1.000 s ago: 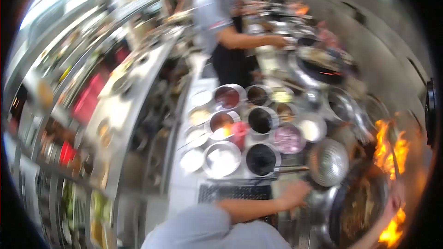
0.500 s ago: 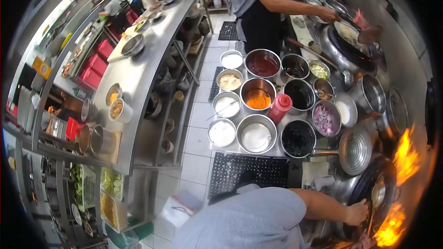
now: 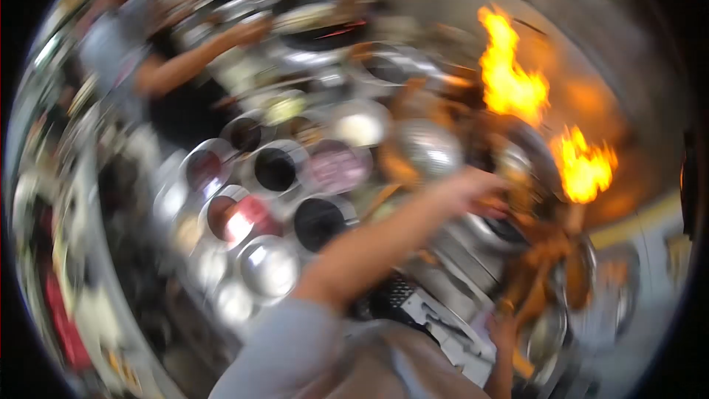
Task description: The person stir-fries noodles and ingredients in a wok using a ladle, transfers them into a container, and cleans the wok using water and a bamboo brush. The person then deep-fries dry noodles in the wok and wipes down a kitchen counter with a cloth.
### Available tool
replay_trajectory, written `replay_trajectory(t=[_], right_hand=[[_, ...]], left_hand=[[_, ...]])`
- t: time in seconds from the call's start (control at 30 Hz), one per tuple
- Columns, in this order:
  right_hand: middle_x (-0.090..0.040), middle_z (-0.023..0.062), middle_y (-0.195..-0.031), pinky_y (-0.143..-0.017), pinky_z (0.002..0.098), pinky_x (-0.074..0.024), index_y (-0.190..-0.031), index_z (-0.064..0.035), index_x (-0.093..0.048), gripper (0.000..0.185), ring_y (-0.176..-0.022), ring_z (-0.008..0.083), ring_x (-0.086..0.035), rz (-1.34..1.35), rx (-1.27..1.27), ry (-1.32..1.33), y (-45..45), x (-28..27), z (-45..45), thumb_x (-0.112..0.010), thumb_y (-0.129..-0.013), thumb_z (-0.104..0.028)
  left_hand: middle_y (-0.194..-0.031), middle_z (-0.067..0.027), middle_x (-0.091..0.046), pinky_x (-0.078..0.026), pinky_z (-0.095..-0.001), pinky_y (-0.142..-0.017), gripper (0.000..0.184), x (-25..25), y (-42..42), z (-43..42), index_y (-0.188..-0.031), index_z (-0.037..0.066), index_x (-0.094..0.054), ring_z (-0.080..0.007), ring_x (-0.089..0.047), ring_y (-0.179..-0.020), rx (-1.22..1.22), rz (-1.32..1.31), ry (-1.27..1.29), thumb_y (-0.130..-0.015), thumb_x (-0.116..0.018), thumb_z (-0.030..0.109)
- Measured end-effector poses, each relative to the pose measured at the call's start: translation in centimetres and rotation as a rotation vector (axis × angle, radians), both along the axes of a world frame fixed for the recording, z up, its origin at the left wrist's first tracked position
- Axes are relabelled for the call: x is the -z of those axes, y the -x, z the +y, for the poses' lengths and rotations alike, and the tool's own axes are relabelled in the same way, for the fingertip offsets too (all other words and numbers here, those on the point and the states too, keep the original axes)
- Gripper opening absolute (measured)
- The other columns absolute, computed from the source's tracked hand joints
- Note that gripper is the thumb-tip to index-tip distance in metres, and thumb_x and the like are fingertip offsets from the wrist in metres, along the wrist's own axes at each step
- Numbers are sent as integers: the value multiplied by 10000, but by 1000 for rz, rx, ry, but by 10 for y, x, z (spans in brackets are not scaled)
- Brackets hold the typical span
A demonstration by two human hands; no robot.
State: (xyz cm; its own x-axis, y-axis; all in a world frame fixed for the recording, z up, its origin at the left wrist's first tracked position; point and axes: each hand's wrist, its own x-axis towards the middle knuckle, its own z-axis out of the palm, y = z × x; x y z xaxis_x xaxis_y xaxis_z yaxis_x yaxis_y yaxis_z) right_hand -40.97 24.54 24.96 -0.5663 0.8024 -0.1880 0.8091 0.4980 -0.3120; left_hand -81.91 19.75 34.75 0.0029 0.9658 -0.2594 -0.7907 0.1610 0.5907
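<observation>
Motion blur smears the whole view. My left arm reaches across to a dark wok [image 3: 533, 140] on the stove, and my left hand [image 3: 480, 191] is closed at its near rim. Inside the wok shows the pale, round bowl of a ladle [image 3: 515, 160]. Lower down, close to my body, my right hand [image 3: 504, 327] looks closed around the ladle's long handle, though its fingers are blurred. Tall flames [image 3: 513, 66] rise behind the wok, and a second flame [image 3: 583, 164] burns at its right side.
Left of the wok lie a perforated strainer [image 3: 428, 146], a bowl of chopped purple onion [image 3: 337, 167], a pot of dark contents [image 3: 319, 223] and a steel pot [image 3: 269, 270]. A co-worker [image 3: 118, 52] stands at another wok [image 3: 321, 29] at upper left.
My view has swung right, so the pots, wok and co-worker now appear farther left. My left hand stays at the wok's rim. My right hand and forearm show more fully now.
</observation>
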Motion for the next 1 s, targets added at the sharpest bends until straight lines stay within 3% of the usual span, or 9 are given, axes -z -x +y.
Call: replay_trajectory(t=[0.1, 0.17, 0.23, 0.33, 0.43, 0.6, 0.7, 0.87, 1.0], right_hand=[[-563, 242, -1138, -936, 457, -424, -1198, 39, -447, 591, -1108, 411, -520, -76, 383, -54, 8, 11, -15, -645, -755, -300], [-571, 236, -1116, -908, 435, -452, -1186, 46, -446, 574, -1066, 391, -555, -114, 498, -93, -17, 29, -2, -641, -752, -276], [-567, 192, -1101, -786, 402, -508, -1168, 49, -439, 538, -933, 309, -616, 391, 680, 539, -28, 21, 6, -625, -754, -240], [-598, 127, -1017, -628, 343, -526, -1213, -65, -488, 445, -795, 227, -641, 1225, 875, 1041, -44, -56, -27, -577, -788, -163], [-597, 116, -1012, -576, 326, -516, -1319, -77, -432, 512, -787, 230, -641, 1394, 598, 956, -17, -133, -43, -550, -822, -119], [-583, 54, -943, -621, 284, -496, -1399, -32, -371, 569, -710, 119, -579, 797, 283, 433, 51, -152, 78, -590, -883, -135], [-670, 184, -926, -701, 395, -516, -1228, -5, -543, 476, -814, 283, -673, 499, -144, -221, 120, -116, 152, -642, -797, -180], [-669, 225, -933, -765, 439, -522, -1001, -1, -635, 275, -881, 341, -665, -158, -231, -196, 189, -132, 189, -560, -753, -93], [-674, 222, -915, -786, 443, -522, -925, -10, -681, 234, -887, 350, -664, -62, -159, -176, 198, -129, 170, -587, -728, -94]], left_hand=[[-768, -53, -621, -492, -295, -509, 209, 1, 54, -2, -976, 19, -622, -140, -597, -600, 323, 1022, 119, -781, -600, 92], [-823, -145, -666, -525, -380, -601, 283, -38, 62, 5, -987, 18, -622, -235, -652, -668, 524, 1862, 42, -737, -567, 136], [-871, -201, -667, -525, -436, -675, 276, 8, 73, 27, -1022, 51, -631, -316, -666, -787, 387, 2201, 67, -781, -576, 175], [-943, -191, -667, -511, -453, -743, 264, -2, 43, 34, -1022, 95, -649, -352, -647, -889, 294, 2196, 326, -844, -560, 268], [-1010, -201, -662, -512, -470, -793, 323, -29, 28, 27, -982, 30, -665, -344, -645, -948, 371, 2195, 297, -906, -473, 278], [-1019, -184, -666, -509, -442, -826, 358, -66, 16, 47, -1028, 54, -671, -333, -643, -965, 602, 2269, 255, -892, -537, 356], [-1036, -176, -664, -506, -437, -835, 351, -77, 10, 58, -1044, 61, -670, -329, -641, -972, 606, 2255, 361, -879, -569, 354], [-1009, -144, -669, -504, -428, -820, 350, -94, 13, 63, -987, 78, -692, -305, -634, -965, 671, 2320, 343, -894, -507, 360], [-1062, -110, -671, -512, -410, -830, 350, -115, 18, 85, -989, 68, -694, -291, -632, -1015, 725, 2300, 441, -855, -603, 378]])
